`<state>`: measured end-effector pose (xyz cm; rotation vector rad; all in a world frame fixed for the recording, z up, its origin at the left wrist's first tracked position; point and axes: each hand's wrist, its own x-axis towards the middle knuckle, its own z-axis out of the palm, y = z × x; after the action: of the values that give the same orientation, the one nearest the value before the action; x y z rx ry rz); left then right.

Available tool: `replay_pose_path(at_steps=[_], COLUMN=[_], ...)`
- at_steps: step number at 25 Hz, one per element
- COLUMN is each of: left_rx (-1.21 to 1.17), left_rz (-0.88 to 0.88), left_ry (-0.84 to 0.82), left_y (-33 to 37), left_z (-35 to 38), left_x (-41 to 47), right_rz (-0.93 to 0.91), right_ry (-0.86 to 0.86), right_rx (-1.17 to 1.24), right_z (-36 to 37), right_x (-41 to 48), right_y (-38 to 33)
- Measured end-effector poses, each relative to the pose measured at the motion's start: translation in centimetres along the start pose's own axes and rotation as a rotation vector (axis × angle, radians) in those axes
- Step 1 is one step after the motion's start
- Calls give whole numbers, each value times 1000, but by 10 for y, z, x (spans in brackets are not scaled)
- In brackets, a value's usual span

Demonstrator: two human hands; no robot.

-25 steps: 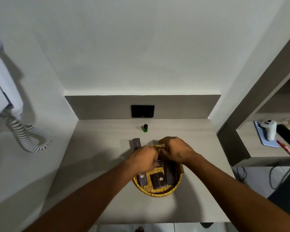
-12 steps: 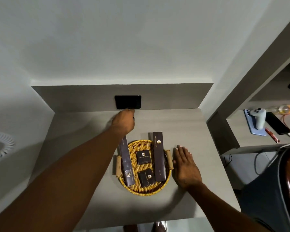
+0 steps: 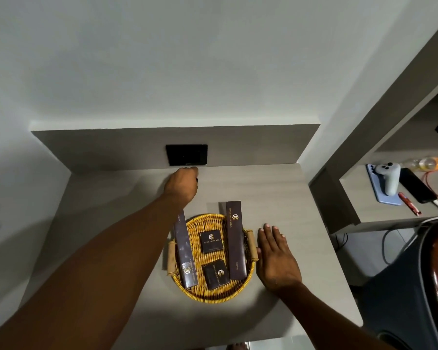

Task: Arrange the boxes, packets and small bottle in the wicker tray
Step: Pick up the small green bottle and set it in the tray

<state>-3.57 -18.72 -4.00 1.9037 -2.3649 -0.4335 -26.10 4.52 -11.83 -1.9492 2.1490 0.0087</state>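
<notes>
— Left hand (image 3: pixel 181 184)? Reached to the counter's (image 3: pixel 111 198) back, under the black wall plate (image 3: pixel 186 154), curled; small bottle hidden, grip unclear.
— Right hand (image 3: pixel 276 258)? Lay flat, fingers spread, beside the wicker tray (image 3: pixel 213 295) with four dark boxes.

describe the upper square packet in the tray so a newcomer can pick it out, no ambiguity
Find the round yellow wicker tray on the grey counter, between the person's arms. Two long dark boxes lie along its left and right sides; between them sit two small dark squares. The upper square packet is the one farther from the person, lying straight, while the lower square packet is tilted.
</notes>
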Motion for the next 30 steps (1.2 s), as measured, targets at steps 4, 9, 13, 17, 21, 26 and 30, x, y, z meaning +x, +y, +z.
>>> replay_pose_path(at_steps=[4,9,13,17,21,26,30], left_rx=[-169,-294,-115,-117,-67,-26,-27], left_rz=[-66,201,308,268,233,206,216], left_ry=[23,-67,-176,-202,-175,-158,-174], left_y=[3,18,17,18,21,23,23], left_z=[-9,-34,-37,-25,-10,-1,-3], left_x=[-9,-52,-71,-85,-94,-96,-94], right_rz=[-8,-9,-10,-20,-23,-21,-20], right_ry=[16,22,-1,-10,-5,-8,0], right_rx=[0,33,43,33,36,38,42], right_z=[2,-1,-4,-5,-5,-3,-2], right_x=[1,0,0,-2,-2,-1,-1], right_y=[2,0,0,-1,-1,0,1])
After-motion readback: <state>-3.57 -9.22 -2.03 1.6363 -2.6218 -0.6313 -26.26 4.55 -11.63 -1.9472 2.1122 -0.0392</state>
